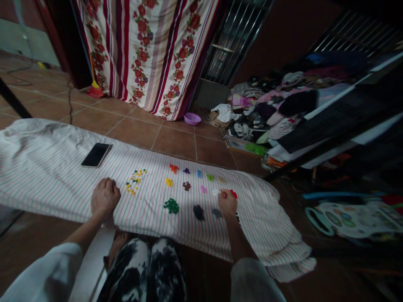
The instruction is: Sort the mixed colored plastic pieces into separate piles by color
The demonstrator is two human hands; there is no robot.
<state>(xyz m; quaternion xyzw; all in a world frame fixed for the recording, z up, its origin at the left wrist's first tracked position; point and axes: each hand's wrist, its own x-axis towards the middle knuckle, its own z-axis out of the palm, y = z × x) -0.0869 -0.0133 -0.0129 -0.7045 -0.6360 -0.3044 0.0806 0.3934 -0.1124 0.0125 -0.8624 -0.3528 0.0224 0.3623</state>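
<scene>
**Hands on a striped cloth among small coloured piles**

A phone [96, 154] lies on the striped cloth [40, 167], at ten o'clock from the left hand [105, 196]. That hand rests knuckles-up on the cloth, fingers curled together, holding nothing visible. Just at its two o'clock sits a yellow pile [134, 181]. Further along lie a green pile [171, 205] and a black pile [198, 212]. The right hand [227, 202] rests at the black pile's two o'clock, fingers pinched at a white piece [216, 192]; whether they grip it I cannot tell. A red piece [233, 193] lies just beside that hand, at its one o'clock.
</scene>
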